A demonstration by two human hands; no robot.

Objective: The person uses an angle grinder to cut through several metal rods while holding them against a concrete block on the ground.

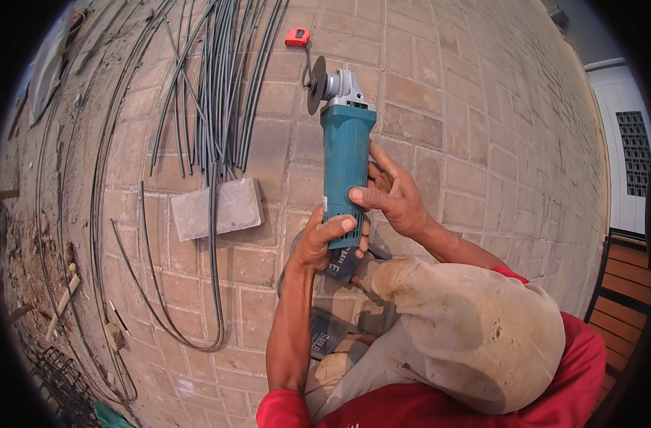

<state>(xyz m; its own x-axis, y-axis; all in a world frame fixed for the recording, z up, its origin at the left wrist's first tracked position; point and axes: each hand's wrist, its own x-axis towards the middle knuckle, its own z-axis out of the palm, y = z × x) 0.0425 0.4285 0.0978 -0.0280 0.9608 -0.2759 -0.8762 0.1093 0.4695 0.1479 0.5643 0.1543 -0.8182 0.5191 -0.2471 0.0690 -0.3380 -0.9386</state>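
Observation:
A teal angle grinder with a grey metal head is held upright in front of me, its thin dark cutting disc at the far end facing left. My left hand wraps round the rear end of the body, thumb across it. Higher up on the right side, my right hand grips the body, its thumb pressed on the casing. Left of the grinder, several steel rods lie bundled, and some bent ones pass over a grey concrete block.
A red tape measure lies on the brick paving beyond the disc. Long thin rods run along the dirt strip at the left. A wooden-handled hammer lies there. Slatted brown boards and a white panel stand at the right.

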